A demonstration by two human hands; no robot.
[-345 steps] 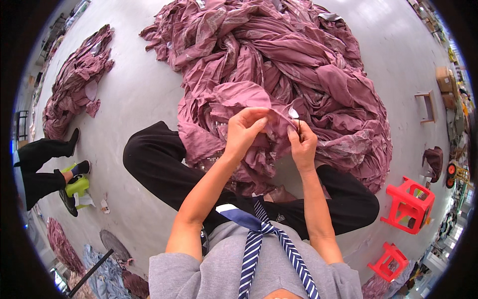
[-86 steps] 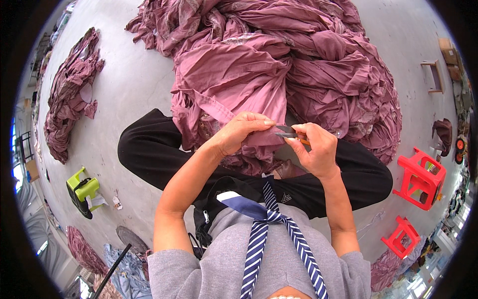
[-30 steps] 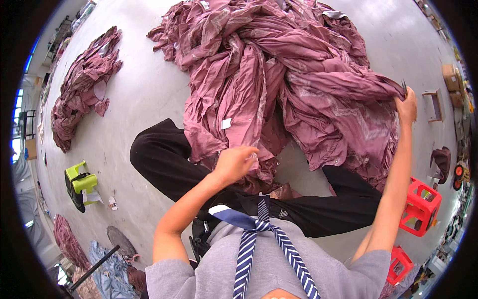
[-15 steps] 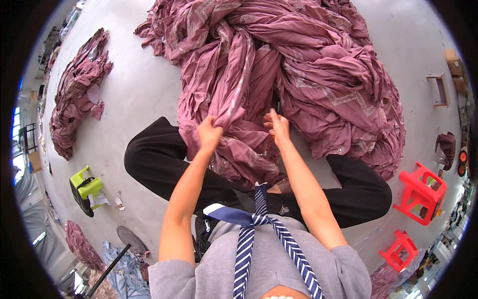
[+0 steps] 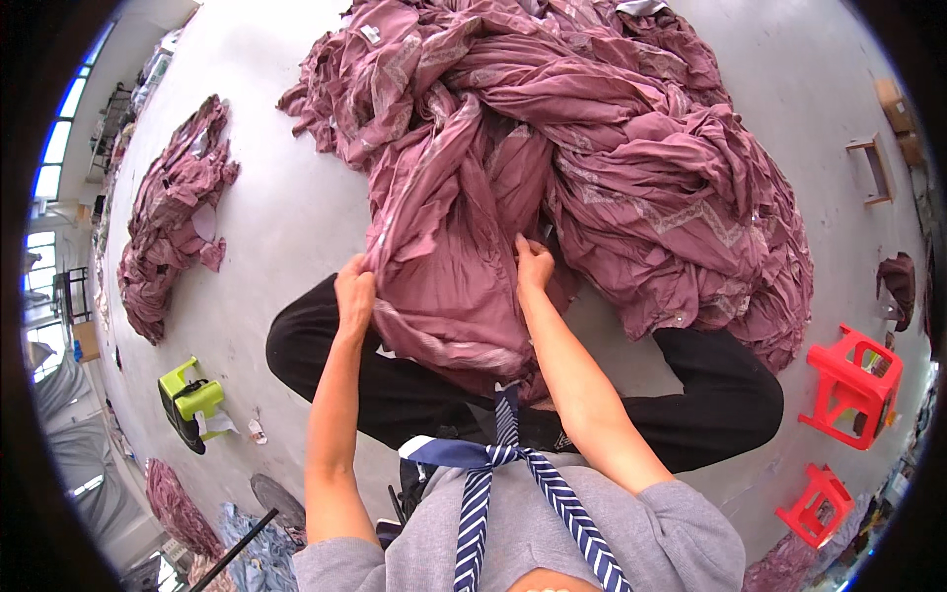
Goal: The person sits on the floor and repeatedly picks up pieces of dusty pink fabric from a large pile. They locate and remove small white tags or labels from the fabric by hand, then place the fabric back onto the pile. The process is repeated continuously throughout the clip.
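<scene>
- From my remote seat I have the left hand point(image 5: 355, 293) bare, its fingers and thumb grasping the left edge of a dusty-mauve, softly creased cloth panel point(image 5: 449, 276)
- My right hand point(image 5: 534, 264) is across from it, fingers curled with the tips pinching what looks like the panel's right edge; I cannot tell whether the palm hides anything else
- The panel lies between the two hands and over the lap, above the crossed legs in black trousers point(image 5: 321, 335), with a pale, blurred band near its lower edge
- Its upper end runs into a large, twisted heap of mauve cloth point(image 5: 681, 168) trimmed with whitish zigzag bands, which lies on the grey floor point(image 5: 281, 207) in front of me and to my right
- I judge the step in hand to be opening out this stretch of fabric, one side in each grip
- To my mind, the next move calls for both pinches firm and level, and for slack drawn gently from the heap, since the folds could snag there
- Well apart on my left is a smaller crumpled mauve bundle point(image 5: 173, 227), and nearer me a lime-green plastic stool point(image 5: 204, 398)
- Past my right knee I see a bright red plastic stool point(image 5: 883, 400)
</scene>
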